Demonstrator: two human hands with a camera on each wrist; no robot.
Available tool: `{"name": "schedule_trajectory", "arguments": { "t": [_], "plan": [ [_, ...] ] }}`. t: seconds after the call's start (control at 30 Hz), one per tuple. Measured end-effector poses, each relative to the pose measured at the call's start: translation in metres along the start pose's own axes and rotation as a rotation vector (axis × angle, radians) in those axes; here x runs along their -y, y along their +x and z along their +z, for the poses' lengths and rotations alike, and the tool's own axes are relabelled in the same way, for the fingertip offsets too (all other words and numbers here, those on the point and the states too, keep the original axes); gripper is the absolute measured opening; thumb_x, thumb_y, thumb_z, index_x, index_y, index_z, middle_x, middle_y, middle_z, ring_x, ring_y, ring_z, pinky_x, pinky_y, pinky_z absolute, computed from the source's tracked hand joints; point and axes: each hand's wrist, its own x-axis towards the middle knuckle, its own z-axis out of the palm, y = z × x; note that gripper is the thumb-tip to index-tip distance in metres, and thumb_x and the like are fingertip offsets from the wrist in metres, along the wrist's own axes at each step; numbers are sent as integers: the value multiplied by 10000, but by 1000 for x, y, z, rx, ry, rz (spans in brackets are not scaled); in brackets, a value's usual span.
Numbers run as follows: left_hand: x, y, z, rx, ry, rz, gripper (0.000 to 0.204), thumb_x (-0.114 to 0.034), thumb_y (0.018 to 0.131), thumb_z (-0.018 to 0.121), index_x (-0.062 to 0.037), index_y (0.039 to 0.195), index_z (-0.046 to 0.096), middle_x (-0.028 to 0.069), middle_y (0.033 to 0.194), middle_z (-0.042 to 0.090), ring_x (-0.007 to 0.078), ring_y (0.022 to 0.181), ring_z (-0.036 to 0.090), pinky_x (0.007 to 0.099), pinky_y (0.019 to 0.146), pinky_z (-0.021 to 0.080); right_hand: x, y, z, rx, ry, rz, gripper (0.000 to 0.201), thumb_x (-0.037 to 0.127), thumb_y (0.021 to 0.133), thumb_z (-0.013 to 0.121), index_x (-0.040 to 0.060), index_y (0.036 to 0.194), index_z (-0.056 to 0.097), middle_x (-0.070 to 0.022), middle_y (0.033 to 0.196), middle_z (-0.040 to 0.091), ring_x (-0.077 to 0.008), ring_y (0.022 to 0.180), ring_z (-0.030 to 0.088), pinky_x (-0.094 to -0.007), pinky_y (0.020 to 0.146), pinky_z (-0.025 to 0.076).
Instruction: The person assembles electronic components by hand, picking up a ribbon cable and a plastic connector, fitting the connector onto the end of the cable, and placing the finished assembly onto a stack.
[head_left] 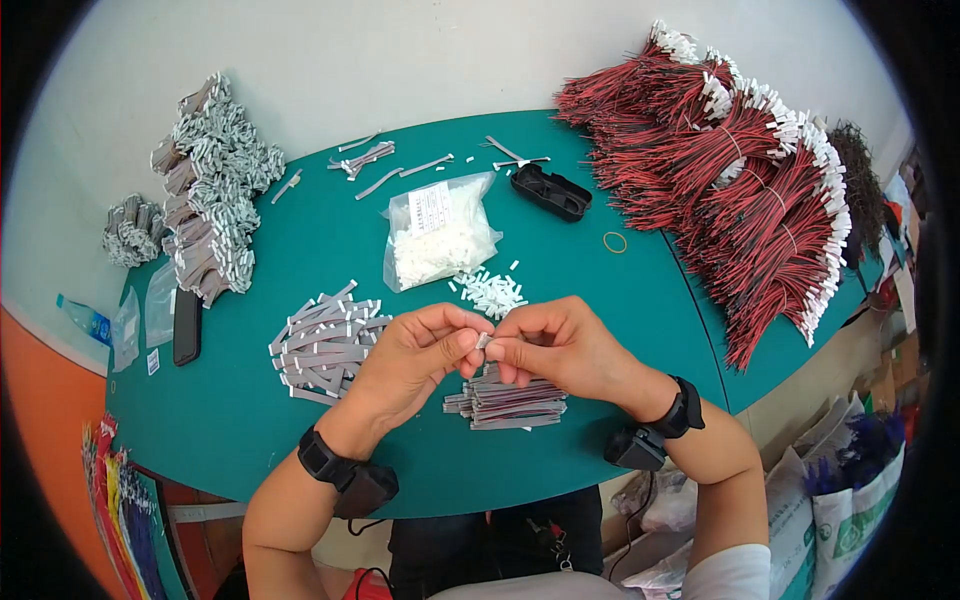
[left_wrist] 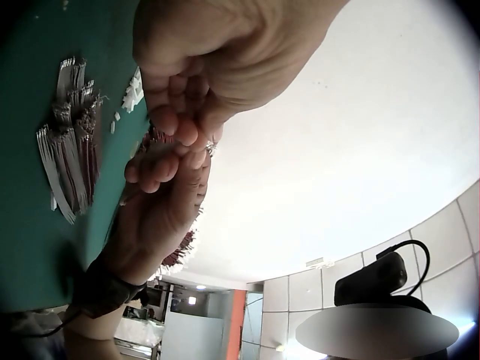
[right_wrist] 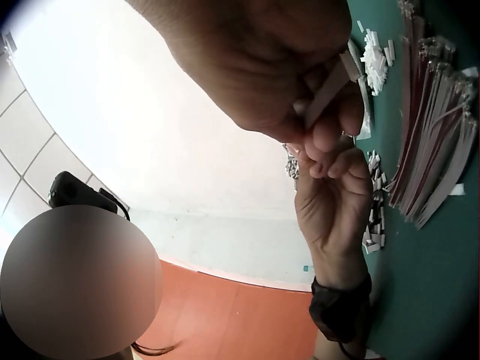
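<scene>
Both hands meet fingertip to fingertip above the front middle of the table. My right hand pinches a short grey ribbon cable; a white connector on one end sticks out past the curled fingers. Thumb and fingers of my left hand pinch at the cable's other end, where a small pale tip shows between the thumbs. Fingers hide most of that end. Just below the hands lies a stack of ribbon cables with bare metal ends. Loose white connector housings are heaped beyond the fingertips.
Left of the hands spreads a pile of ribbon cables with white ends. A plastic bag of white housings and a black case lie farther back. Red-black wire bundles fill the right; grey cable bundles and a phone lie left.
</scene>
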Motion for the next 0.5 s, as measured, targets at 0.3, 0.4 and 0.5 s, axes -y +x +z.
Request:
{"name": "schedule_trajectory", "arguments": {
  "t": [0.3,0.4,0.5],
  "plan": [
    [0,0,0,-6,39,27,142,-75,888,595,4,1005,598,62,862,626,111,724,586,220,661,480,2,1,-1,-9,-28,19,164,155,902,592,11,850,649,-5,675,612,-38,589,543,-177,522,435],
    [-1,0,1,-12,84,42,139,-72,884,599,3,1000,604,64,855,631,109,725,585,221,662,480,2,1,-1,2,-40,24,173,167,900,595,14,840,650,-5,669,612,-38,578,540,-178,513,430],
    [-1,0,3,-37,168,77,133,-71,878,606,2,988,611,67,845,638,106,724,583,222,662,478,4,1,-1,-9,-46,36,182,176,899,596,19,824,649,-3,658,607,-37,562,532,-180,498,419]
  ]
}}
